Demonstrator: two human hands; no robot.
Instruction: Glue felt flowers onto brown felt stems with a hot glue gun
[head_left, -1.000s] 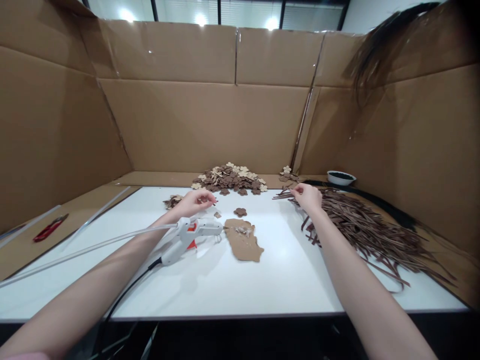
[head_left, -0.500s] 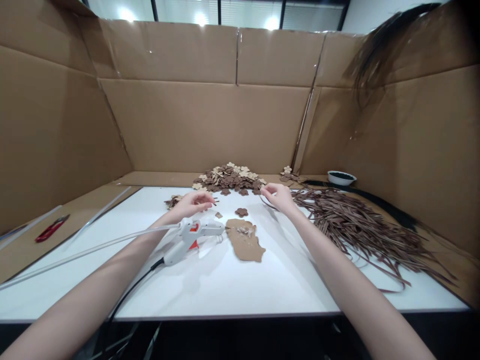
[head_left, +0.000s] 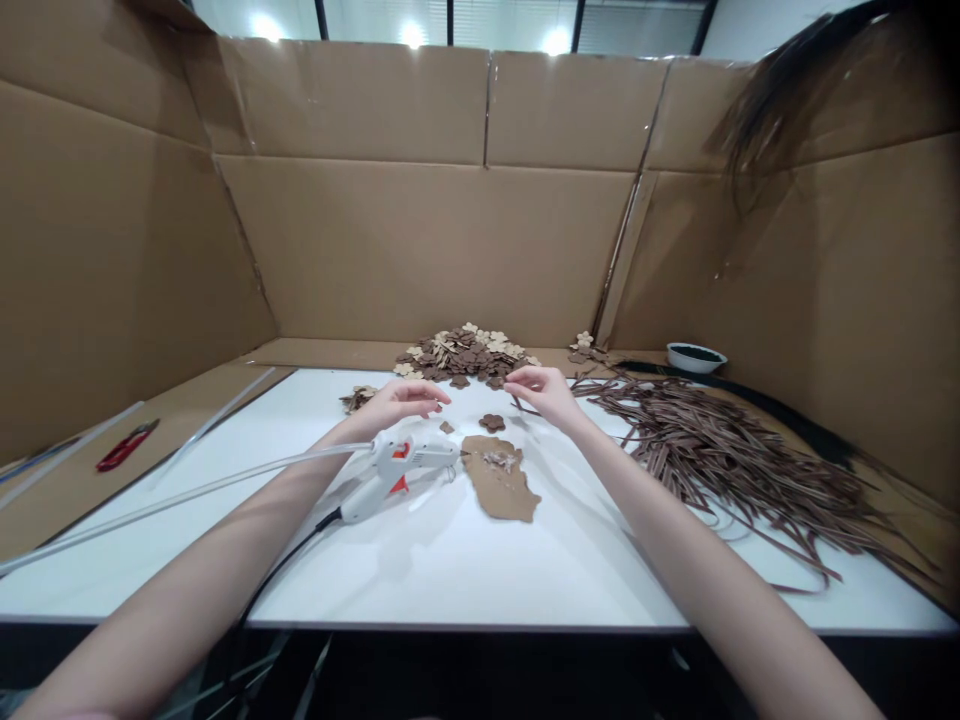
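My right hand (head_left: 546, 394) pinches a thin brown strip (head_left: 517, 403), whose end hangs below the fingertips. Opposite it, my left hand (head_left: 409, 400) has its fingers brought together; a tiny dark bit shows at the tips, too small to name. Between and just below the hands lies a brown flower cutout (head_left: 492, 423), with a small tan scrap (head_left: 446, 427) to its left. A white glue gun (head_left: 401, 465) with an orange trigger rests by my left forearm. Its nozzle points at a torn cardboard piece (head_left: 501, 485) smeared with glue.
Brown and cream flower cutouts (head_left: 472, 355) are heaped at the back. A large bundle of brown strips (head_left: 720, 450) covers the right side. Behind it stands a white bowl (head_left: 696, 358). A red-handled tool (head_left: 126, 447) lies far left. Cardboard walls (head_left: 420, 250) enclose the table.
My right hand has come left towards my left hand, carrying the brown strip. The whole view has shifted slightly, so the things on the table appear further right.
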